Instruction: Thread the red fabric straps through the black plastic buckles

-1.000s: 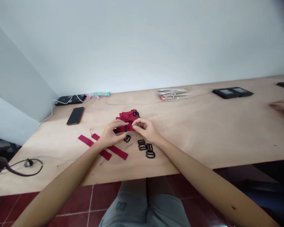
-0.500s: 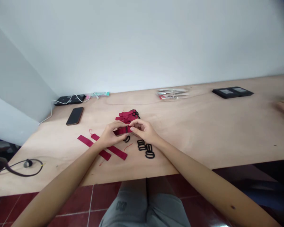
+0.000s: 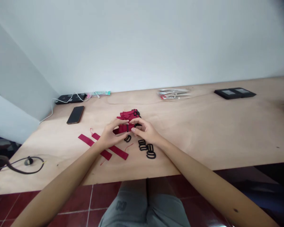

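At the bottom, the wearer's lap shows in grey fabric shorts [image 3: 120,206], above a floor of dark red tiles [image 3: 72,201]. Ahead is a long, pale wooden table [image 3: 203,132]. Near its front edge lie linked-looking black buckles with curved loops [image 3: 150,152], just right of centre. To their left, two flat dark red fabric strips [image 3: 119,153] lie side by side at a slant, partly under the left forearm.

Beyond these, both bare hands hold a short dark red fabric strap [image 3: 123,128] fitted with a narrow black slider [image 3: 127,128]. The left hand [image 3: 110,134] curves in a C around the strap's left part; the right hand [image 3: 146,130] holds its right end between thumb and fingers. Just behind is a heap of red straps with black fittings [image 3: 129,115].

Farther left lies a dark, brown-edged smartphone [image 3: 75,114]. Along the white wall [image 3: 142,44] sit flat clear packets [image 3: 174,93] and, at right, a black double case [image 3: 235,93].
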A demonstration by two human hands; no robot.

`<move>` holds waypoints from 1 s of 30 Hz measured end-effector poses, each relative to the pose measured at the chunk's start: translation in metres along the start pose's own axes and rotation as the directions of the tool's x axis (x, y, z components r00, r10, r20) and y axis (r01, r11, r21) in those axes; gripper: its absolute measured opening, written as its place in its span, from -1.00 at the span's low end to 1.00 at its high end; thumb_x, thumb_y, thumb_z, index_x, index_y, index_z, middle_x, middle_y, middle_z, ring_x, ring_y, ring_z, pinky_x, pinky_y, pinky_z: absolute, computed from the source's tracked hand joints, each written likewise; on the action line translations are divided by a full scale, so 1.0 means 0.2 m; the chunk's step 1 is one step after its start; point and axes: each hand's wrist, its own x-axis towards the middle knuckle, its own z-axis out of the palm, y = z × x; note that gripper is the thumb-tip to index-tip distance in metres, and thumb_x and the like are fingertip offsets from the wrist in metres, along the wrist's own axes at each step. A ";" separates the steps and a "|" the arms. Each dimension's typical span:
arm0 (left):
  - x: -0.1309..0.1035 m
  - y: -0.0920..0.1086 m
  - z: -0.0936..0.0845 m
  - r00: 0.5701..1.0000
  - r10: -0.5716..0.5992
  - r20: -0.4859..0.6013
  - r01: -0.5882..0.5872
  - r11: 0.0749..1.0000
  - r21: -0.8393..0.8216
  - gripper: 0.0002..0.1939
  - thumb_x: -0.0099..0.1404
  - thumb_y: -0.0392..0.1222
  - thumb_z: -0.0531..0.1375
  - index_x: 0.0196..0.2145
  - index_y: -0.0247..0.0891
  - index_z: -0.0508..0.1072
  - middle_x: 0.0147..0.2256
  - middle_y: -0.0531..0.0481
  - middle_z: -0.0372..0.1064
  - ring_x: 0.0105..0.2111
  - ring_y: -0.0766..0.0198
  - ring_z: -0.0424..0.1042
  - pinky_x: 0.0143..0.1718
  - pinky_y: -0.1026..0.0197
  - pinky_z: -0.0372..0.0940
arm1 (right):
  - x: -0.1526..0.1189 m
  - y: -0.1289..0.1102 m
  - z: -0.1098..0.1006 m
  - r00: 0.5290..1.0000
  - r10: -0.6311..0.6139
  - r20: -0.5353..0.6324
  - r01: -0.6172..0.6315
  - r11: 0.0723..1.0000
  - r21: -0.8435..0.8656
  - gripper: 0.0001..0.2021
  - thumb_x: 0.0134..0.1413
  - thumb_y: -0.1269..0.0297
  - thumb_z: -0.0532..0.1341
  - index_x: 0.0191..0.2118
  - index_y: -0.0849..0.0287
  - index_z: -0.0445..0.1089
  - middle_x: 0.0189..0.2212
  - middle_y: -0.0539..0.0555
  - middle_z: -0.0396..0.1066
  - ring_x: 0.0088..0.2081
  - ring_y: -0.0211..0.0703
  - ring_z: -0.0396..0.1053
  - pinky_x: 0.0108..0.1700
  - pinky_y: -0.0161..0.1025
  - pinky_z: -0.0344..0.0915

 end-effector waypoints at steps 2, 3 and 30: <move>0.00 -0.01 0.00 1.000 0.005 0.014 -0.005 1.000 0.013 -0.59 0.35 -0.15 0.39 0.13 -0.17 0.53 0.02 -0.19 0.59 0.02 0.03 0.58 0.06 -0.03 0.50 | 0.00 -0.01 0.01 0.999 0.045 0.021 -0.045 0.999 -0.009 -0.65 0.20 0.04 0.43 0.00 0.07 0.47 -0.12 0.07 0.49 -0.39 -0.25 0.41 -0.40 -0.29 0.39; 0.00 -0.02 0.01 1.000 0.012 0.019 -0.012 1.000 0.024 -0.59 0.35 -0.16 0.39 0.13 -0.17 0.53 0.01 -0.18 0.59 0.01 0.04 0.57 0.06 -0.03 0.50 | -0.01 -0.02 0.01 0.998 0.051 0.022 -0.051 0.999 -0.007 -0.65 0.19 0.02 0.44 -0.03 0.08 0.47 -0.16 0.06 0.50 -0.42 -0.26 0.39 -0.43 -0.29 0.37; -0.05 0.02 0.08 0.976 0.219 -0.002 -0.219 0.976 0.008 -0.60 0.43 -0.25 0.33 0.19 -0.08 0.51 0.06 -0.16 0.58 0.08 0.07 0.57 0.15 -0.06 0.50 | -0.01 -0.07 -0.01 0.966 -0.189 0.175 0.232 0.935 -0.270 -0.74 0.34 -0.03 0.32 -0.17 0.07 0.47 -0.15 0.12 0.34 -0.07 0.02 0.34 -0.02 -0.06 0.38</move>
